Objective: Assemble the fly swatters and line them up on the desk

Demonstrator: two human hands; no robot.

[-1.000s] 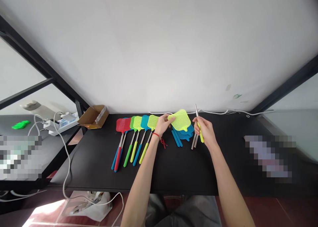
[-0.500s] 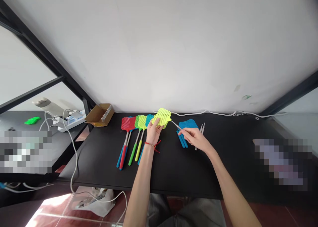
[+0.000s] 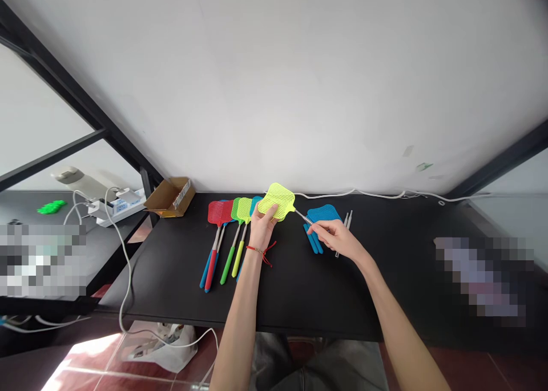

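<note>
My left hand (image 3: 263, 225) grips the head of a yellow fly swatter (image 3: 280, 200), thumb on the mesh. Its metal rod runs to my right hand (image 3: 331, 234), whose fingers are pinched round it. Left of my hands lie a red fly swatter (image 3: 216, 214), a green fly swatter (image 3: 231, 260) and another yellow one (image 3: 240, 254), with blue ones partly beneath or behind them. Beside my right hand are a blue swatter head (image 3: 324, 213), blue handles (image 3: 314, 241) and silver rods (image 3: 348, 220), partly covered by the hand.
An open cardboard box (image 3: 170, 198) stands at the table's back left. A white cable (image 3: 125, 265) hangs over the left side from a power strip (image 3: 124, 204). Another white cable (image 3: 368, 193) follows the wall. A blurred-out item (image 3: 479, 279) lies on the black table (image 3: 411, 288) at right.
The yellow swatter's head, with my left hand on it, has shifted slightly left and its mesh faces me more. My right hand stays on the rod, almost in place.
</note>
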